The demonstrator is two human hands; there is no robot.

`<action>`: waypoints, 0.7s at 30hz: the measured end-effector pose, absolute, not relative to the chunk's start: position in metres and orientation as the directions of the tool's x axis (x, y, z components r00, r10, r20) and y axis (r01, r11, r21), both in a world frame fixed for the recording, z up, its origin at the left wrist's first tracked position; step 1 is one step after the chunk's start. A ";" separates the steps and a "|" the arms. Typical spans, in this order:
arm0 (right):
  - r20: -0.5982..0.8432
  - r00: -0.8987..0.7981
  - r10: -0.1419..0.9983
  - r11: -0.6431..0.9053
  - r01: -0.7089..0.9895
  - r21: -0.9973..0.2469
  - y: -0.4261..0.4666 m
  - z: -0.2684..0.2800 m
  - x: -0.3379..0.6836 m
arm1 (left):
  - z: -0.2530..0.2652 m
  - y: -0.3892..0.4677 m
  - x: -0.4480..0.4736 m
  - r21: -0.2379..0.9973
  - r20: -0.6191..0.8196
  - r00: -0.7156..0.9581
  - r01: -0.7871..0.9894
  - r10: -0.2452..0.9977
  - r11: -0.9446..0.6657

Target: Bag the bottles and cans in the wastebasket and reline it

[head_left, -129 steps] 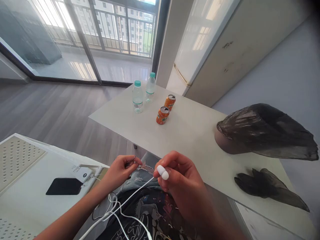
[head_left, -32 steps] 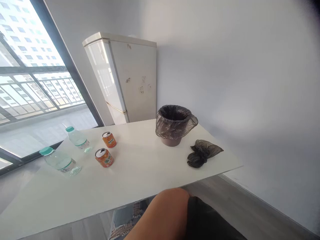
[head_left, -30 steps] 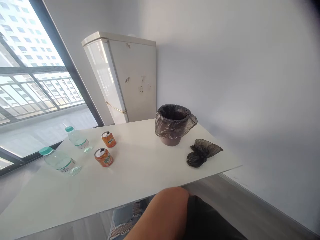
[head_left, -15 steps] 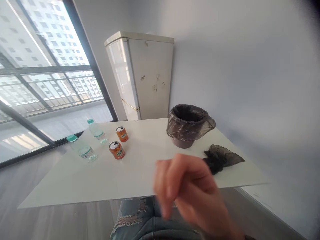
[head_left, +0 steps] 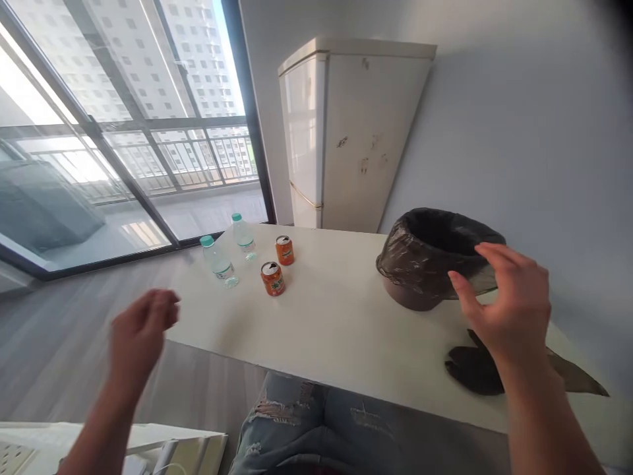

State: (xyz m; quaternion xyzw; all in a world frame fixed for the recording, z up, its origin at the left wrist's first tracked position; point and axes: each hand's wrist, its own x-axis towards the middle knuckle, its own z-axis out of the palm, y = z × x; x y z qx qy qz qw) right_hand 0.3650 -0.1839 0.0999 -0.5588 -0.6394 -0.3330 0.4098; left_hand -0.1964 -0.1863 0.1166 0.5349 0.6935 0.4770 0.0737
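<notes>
My right hand is open, thumb and fingers spread, at the right side of a bin lined with a dark plastic bag. I cannot tell whether it touches the bag's edge. Below that wrist lies a bunched black plastic bag, partly hidden by my forearm. My left hand hovers off the table's left front edge, its fingers curled in and a little blurred; nothing shows in them. Two orange drink cans stand opened on the table, beside two clear plastic bottles with green caps.
The white table reaches from my legs toward a white fridge. A wall runs along the right. Large glass windows are on the left. At the lower left, a white piece of furniture stands near my left forearm.
My view has swung left, so the table's things appear further right. My left hand has come into view. My right hand, loosely curled before, has moved right to the bin and opened.
</notes>
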 end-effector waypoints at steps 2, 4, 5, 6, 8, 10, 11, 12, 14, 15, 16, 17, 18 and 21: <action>0.860 -0.079 0.504 0.126 0.992 0.017 -0.167 0.098 0.371 | 0.091 -0.159 -0.190 0.738 0.320 -0.260 0.671 0.911 -0.068; 0.822 -0.072 0.565 0.085 0.996 0.029 -0.153 0.095 0.376 | 0.070 -0.139 -0.181 0.686 0.252 -0.171 0.726 0.952 -0.051; 0.807 -0.065 0.587 0.079 0.997 0.023 -0.148 0.093 0.377 | 0.062 -0.131 -0.178 0.664 0.242 -0.180 0.747 0.953 -0.028; 0.798 -0.057 0.601 0.084 0.996 0.008 -0.145 0.092 0.378 | 0.056 -0.125 -0.176 0.652 0.253 -0.208 0.758 0.945 -0.008; 0.794 -0.044 0.606 0.112 0.993 -0.030 -0.141 0.091 0.376 | 0.048 -0.115 -0.179 0.648 0.286 -0.288 0.760 0.914 0.036; 0.815 -0.048 0.578 0.158 0.986 -0.055 -0.139 0.091 0.367 | 0.043 -0.108 -0.191 0.648 0.316 -0.357 0.758 0.879 0.075; 0.824 -0.056 0.565 0.188 0.980 -0.063 -0.138 0.092 0.359 | 0.041 -0.104 -0.198 0.642 0.331 -0.384 0.761 0.862 0.092; 0.831 -0.067 0.552 0.226 0.972 -0.071 -0.138 0.093 0.349 | 0.040 -0.101 -0.205 0.635 0.347 -0.408 0.765 0.844 0.109; 0.836 -0.090 0.541 0.317 0.943 -0.103 -0.138 0.095 0.324 | 0.039 -0.094 -0.219 0.633 0.370 -0.453 0.762 0.811 0.137; 0.832 -0.104 0.544 0.361 0.925 -0.121 -0.138 0.097 0.309 | 0.038 -0.090 -0.224 0.641 0.371 -0.474 0.753 0.798 0.149; 0.826 -0.119 0.551 0.400 0.906 -0.136 -0.139 0.098 0.295 | 0.038 -0.086 -0.228 0.656 0.361 -0.492 0.737 0.792 0.160; 0.816 -0.139 0.560 0.434 0.889 -0.146 -0.139 0.098 0.281 | 0.037 -0.082 -0.231 0.676 0.340 -0.506 0.717 0.792 0.168; 0.805 -0.163 0.570 0.463 0.874 -0.151 -0.140 0.099 0.268 | 0.037 -0.077 -0.234 0.697 0.317 -0.515 0.696 0.796 0.172; 0.775 -0.226 0.591 0.521 0.840 -0.153 -0.142 0.099 0.239 | 0.034 -0.061 -0.238 0.749 0.266 -0.511 0.644 0.818 0.158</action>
